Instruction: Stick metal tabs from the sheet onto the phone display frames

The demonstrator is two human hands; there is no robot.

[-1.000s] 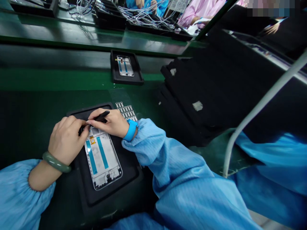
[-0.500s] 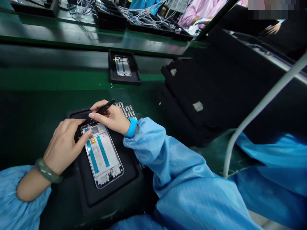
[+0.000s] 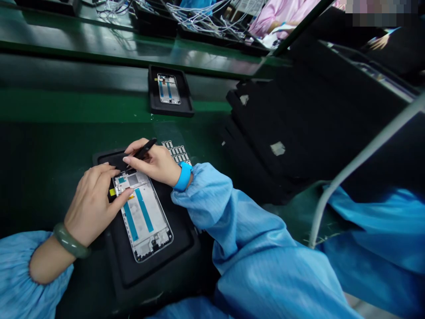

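A silver phone frame with blue adhesive strips lies in a black foam tray. Over its upper left side rests my left hand, fingers apart, the thumb on the frame near a small orange flex piece. My right hand is closed around black tweezers, whose tips point down at the frame's top edge. Those tips are partly hidden by the fingers. Just beyond my right wrist lies a sheet of small metal parts, partly covered by the hand.
Farther back, a second black tray holds another phone frame. Stacked black foam trays rise at the right, with a grey-white tube in front. White cables lie across bins at the back; a person's pink sleeve shows there.
My left thumb has shifted slightly to the right and down along the frame, and a yellow tab at its left edge shows more. My right hand stays almost in place with the tweezers.
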